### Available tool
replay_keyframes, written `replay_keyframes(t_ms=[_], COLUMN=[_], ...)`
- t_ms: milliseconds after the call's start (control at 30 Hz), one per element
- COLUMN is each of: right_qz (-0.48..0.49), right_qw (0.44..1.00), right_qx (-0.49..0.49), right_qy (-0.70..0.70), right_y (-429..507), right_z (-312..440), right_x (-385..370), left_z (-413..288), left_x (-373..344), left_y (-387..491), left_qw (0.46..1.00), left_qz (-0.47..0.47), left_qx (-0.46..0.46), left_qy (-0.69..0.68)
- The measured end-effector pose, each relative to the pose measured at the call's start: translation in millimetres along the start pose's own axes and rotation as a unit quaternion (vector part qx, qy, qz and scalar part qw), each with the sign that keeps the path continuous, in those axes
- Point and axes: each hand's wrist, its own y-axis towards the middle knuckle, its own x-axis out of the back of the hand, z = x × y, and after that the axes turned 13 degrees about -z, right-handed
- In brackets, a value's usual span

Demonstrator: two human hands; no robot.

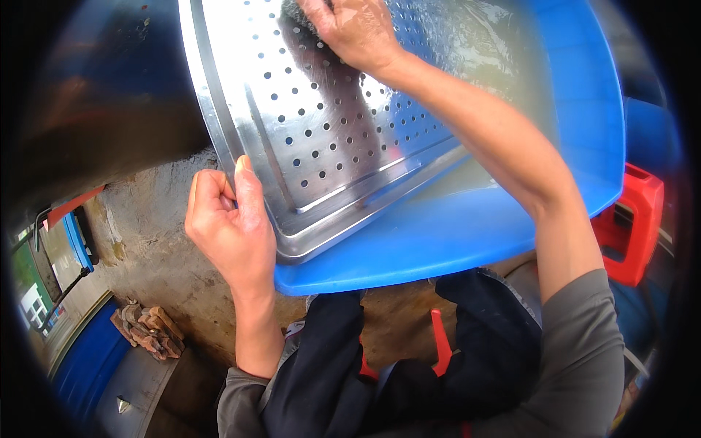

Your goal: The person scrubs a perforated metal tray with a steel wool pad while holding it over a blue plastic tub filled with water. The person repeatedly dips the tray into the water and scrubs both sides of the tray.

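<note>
A perforated stainless steel tray (339,147) lies tilted over a large blue plastic tub (405,241) that holds cloudy water (493,65). My left hand (233,219) grips the tray's rim near its lower left corner, with the thumb on top. Pressed on the holed surface near the picture's top edge is a dark grey scouring pad (301,16), under the fingers of my right hand (356,33). The right hand is wet, and its fingertips are partly cut off by the frame. The tray's far end is out of view.
Red plastic stool legs (441,342) show between my knees. Another red plastic stool (635,224) stands at the right, beside the tub. A pile of broken bricks (148,331) lies at the lower left, near a blue panel (90,356). Wet concrete floor (142,230) spreads left of the tub.
</note>
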Motion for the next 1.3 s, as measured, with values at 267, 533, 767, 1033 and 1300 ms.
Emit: replay_keyframes(t_ms=[267, 533, 767, 1033, 1300], right_qz=[0.235, 0.222, 0.307, -0.021, -0.033], right_qw=[0.921, 0.924, 0.943, 0.842, 0.979], right_qx=[0.257, 0.237, 0.071, -0.333, -0.132], right_qy=[0.172, 0.203, -0.110, -0.423, -0.155], right_y=[-82.9, -99.0, -122.3, -76.6, 60.4], right_z=[75.3, 83.4, -48.3, -199.0, -77.5], right_x=[84.6, 80.5, 187.4, 162.9, 2.2], left_z=[2.7, 3.8, -0.2, -9.1, -11.7], left_x=[-3.7, -1.8, -1.5, 1.0, 2.8], left_y=[-1.0, -1.9, -3.1, 0.2, -0.9], left_qw=[0.999, 1.000, 1.000, 1.000, 0.999], left_qz=[-0.012, -0.003, -0.005, -0.004, -0.007], left_qx=[-0.021, 0.005, 0.025, -0.008, -0.020], left_qy=[-0.028, -0.020, 0.012, 0.011, 0.024])
